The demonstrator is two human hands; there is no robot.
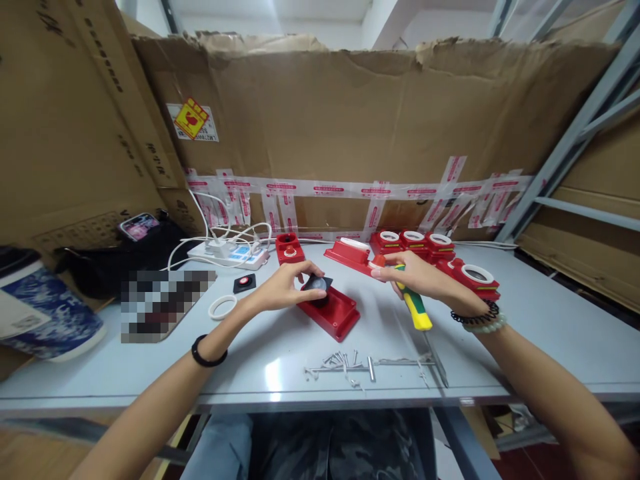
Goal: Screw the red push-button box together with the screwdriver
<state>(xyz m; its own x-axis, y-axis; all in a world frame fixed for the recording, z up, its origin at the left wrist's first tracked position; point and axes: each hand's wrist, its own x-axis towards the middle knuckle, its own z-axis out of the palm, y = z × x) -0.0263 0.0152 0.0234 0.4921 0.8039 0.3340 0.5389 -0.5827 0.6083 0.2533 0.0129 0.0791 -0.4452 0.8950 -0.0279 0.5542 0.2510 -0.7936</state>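
Both hands have their fingers closed: the left hand (285,288) pinches a black disc (316,285) at the far end of the red case (336,317) on the counter (525,333). The right hand (420,275), just beside it, grips a screwdriver (417,310), blade pointing away from the case.

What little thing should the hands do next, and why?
Probably seat the black part in the red case: the left hand holds it over the case, while the right hand grips the screwdriver off to the side and the screws lie loose near the table edge.
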